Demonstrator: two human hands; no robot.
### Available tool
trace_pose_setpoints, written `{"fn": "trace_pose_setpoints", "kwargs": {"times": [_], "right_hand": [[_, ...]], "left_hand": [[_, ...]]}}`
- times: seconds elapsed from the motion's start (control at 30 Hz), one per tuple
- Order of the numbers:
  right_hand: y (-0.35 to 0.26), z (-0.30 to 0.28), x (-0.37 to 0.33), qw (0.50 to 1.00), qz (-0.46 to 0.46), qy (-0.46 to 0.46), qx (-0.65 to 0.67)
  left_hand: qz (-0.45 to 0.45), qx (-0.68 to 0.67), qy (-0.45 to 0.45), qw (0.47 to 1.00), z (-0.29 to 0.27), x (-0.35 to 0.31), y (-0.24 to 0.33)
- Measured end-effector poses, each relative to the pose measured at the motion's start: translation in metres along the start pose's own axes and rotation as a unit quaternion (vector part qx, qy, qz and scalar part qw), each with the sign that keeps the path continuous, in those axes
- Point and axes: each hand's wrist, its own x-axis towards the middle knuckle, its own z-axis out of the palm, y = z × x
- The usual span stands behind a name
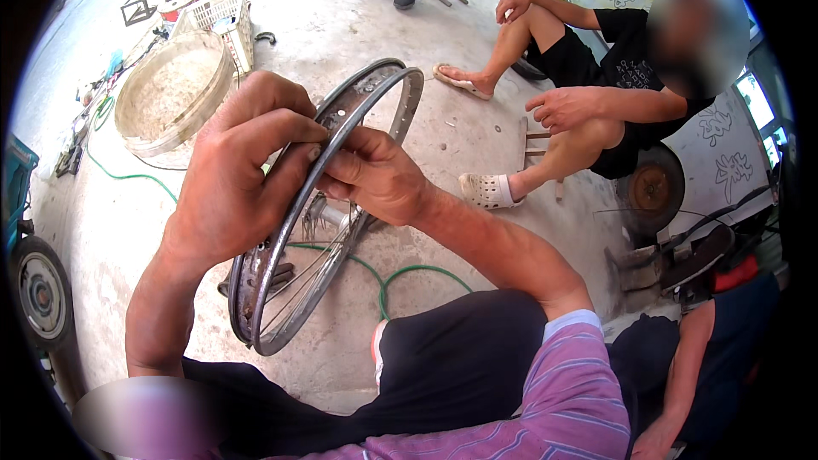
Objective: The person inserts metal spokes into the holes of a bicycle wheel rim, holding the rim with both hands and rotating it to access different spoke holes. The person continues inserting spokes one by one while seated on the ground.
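A worn metal wheel rim (247, 290) stands tilted in front of me, with thin spokes (308, 277) and a hub (328, 209) inside it. My left hand (243, 166) is at its outer side, thumb and fingers pinched together against the rim's channel. Whatever sits between those fingertips is too small or hidden to make out. From the inner side, my right hand (379, 175) closes thumb and forefinger at the rim's edge, opposite the left fingertips. Some loose spoke ends bunch near the hub. The wheel's lower part is close to my dark-trousered legs.
A round tub (128, 123) and a white plastic basket (217, 8) stand at the far left. A green hose (417, 269) crosses the concrete floor. A seated person (588, 106) faces me at the right, near a tyre (654, 189). Another wheel (41, 291) is at left.
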Motion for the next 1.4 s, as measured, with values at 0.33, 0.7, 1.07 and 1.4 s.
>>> {"fn": "trace_pose_setpoints", "kwargs": {"times": [0.33, 0.7, 1.07, 1.4], "right_hand": [[0.0, 0.0, -0.001, 1.0, 0.004, -0.007, -0.006], [-0.001, 0.002, -0.001, 1.0, 0.017, 0.007, 0.016], [-0.005, -0.001, -0.001, 0.997, 0.029, 0.024, 0.061], [-0.002, 0.003, -0.002, 0.997, 0.046, -0.024, 0.053]], "left_hand": [[0.023, -0.002, -0.015, 1.0, -0.002, 0.001, -0.003], [0.034, -0.005, -0.021, 0.999, -0.004, -0.001, -0.005], [0.028, -0.031, -0.027, 0.999, -0.004, -0.002, -0.01], [0.011, -0.031, -0.02, 0.999, -0.009, -0.005, -0.011]]}}
